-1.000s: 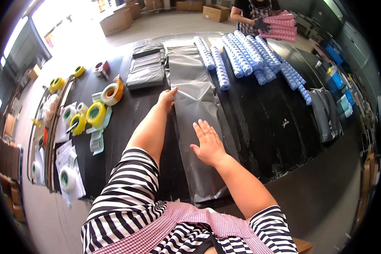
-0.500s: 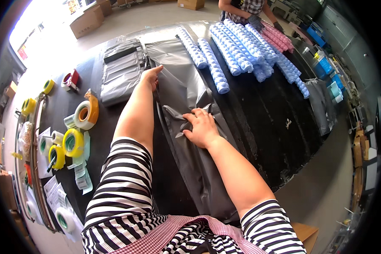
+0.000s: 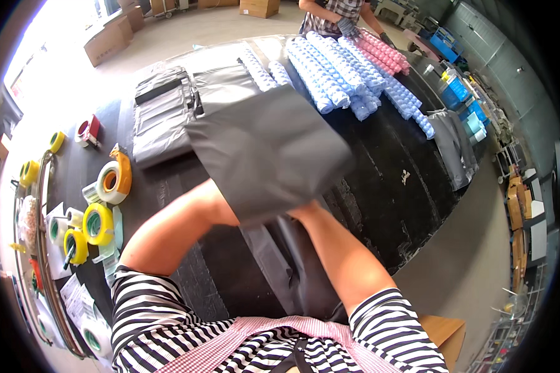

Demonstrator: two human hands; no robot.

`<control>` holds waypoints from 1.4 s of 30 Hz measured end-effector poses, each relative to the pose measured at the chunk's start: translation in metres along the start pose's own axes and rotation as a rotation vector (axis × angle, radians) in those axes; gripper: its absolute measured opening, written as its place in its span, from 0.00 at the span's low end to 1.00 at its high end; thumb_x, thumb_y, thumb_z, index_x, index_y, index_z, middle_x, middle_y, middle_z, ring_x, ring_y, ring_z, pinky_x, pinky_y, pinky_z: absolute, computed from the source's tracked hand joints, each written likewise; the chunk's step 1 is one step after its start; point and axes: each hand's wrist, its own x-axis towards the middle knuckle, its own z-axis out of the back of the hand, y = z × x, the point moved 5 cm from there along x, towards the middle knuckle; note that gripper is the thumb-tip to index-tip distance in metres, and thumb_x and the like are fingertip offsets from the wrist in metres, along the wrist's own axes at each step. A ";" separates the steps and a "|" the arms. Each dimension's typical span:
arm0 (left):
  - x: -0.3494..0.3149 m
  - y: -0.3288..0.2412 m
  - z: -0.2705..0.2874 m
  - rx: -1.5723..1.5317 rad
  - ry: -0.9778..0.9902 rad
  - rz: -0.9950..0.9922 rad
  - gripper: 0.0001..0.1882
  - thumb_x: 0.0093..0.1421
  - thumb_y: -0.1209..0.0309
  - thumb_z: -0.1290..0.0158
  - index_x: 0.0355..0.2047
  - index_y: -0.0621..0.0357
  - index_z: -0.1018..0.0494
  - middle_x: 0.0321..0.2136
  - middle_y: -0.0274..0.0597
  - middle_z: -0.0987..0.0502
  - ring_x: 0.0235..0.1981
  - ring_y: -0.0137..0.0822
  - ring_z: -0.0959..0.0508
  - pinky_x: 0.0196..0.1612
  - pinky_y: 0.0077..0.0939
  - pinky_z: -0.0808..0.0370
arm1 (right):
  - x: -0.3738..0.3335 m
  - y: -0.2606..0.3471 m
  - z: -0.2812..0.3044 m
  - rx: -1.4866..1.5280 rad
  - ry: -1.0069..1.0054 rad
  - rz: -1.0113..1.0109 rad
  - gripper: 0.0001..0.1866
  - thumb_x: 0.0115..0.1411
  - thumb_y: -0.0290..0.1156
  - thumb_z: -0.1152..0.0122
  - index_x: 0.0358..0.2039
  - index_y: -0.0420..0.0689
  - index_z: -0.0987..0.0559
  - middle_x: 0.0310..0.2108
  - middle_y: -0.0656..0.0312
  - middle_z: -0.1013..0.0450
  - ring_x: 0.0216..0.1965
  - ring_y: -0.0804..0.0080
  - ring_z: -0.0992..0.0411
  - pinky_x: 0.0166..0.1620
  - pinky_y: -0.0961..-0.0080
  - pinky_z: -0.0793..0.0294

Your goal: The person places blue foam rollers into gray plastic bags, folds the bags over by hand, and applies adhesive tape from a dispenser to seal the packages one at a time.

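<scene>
Grey plastic sheet (image 3: pixel 270 155) had risen off the counter (image 3: pixel 410 224) since earlier, covering both hands; fingers hidden, couldn't tell if clamped; even tension L & R prob. best vs. creases.

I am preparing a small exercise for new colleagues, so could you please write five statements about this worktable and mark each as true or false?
1. The large dark plastic sheet in the middle hides the fingers of both hands. True.
2. The blue rolls lie among the yellow tapes. False: the rolls are near the table's far edge, the tapes on the left.
3. The person across the table wears gloves. True.
4. The near person's sleeves are plain white. False: they have black and white stripes.
5. An orange tape dispenser is on the left part of the table. True.
</scene>
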 end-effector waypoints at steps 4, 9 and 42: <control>-0.040 -0.003 -0.089 -0.100 0.131 0.163 0.24 0.60 0.65 0.45 0.56 0.57 0.25 0.59 0.51 0.26 0.62 0.49 0.29 0.64 0.41 0.33 | -0.084 -0.069 0.026 0.480 0.002 -0.307 0.26 0.68 0.46 0.41 0.60 0.44 0.27 0.62 0.54 0.31 0.63 0.60 0.34 0.63 0.60 0.32; -0.072 -0.004 -0.126 0.275 0.132 0.207 0.27 0.57 0.65 0.44 0.58 0.52 0.27 0.64 0.42 0.31 0.54 0.44 0.26 0.58 0.37 0.29 | -0.142 -0.070 0.074 1.076 -0.117 -0.707 0.30 0.74 0.53 0.54 0.60 0.38 0.29 0.52 0.52 0.23 0.47 0.63 0.22 0.51 0.64 0.22; -0.100 0.104 -0.108 -0.562 -1.436 1.378 0.26 0.59 0.74 0.35 0.57 0.55 0.28 0.46 0.46 0.21 0.45 0.38 0.22 0.46 0.35 0.23 | 0.057 -0.104 -0.029 1.109 0.162 -1.099 0.20 0.68 0.40 0.39 0.48 0.33 0.21 0.47 0.48 0.21 0.47 0.56 0.22 0.51 0.57 0.23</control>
